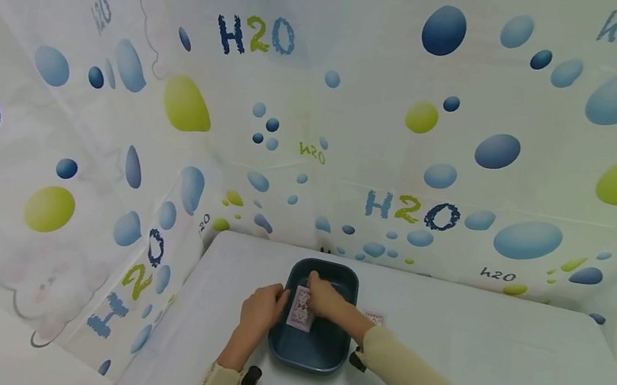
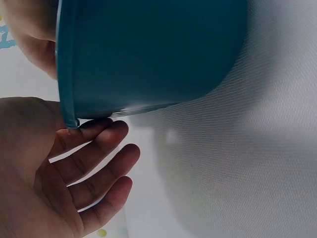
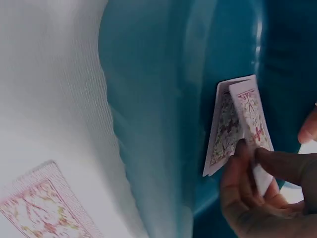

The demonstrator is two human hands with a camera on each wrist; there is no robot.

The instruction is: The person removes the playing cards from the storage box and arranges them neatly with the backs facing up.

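A dark blue-green plastic tub (image 1: 304,367) stands on the white-covered table. My left hand (image 1: 261,308) grips its left rim; in the left wrist view the fingers lie along the outside of the tub wall (image 2: 148,54), with the thumb hidden behind the rim. Inside the tub, my right hand (image 3: 252,198) pinches a patterned playing card (image 3: 253,116) between thumb and fingers. That card leans over other playing cards (image 3: 224,131), which stand tilted by the tub's inner wall; how many is unclear. Red floral backs show on them.
Outside the tub, just right of it, a playing card or stack (image 3: 44,210) lies back up on the white tablecloth (image 1: 471,359), partly behind the right forearm in the head view. A curtain (image 1: 357,125) with blue and green drops hangs behind the table.
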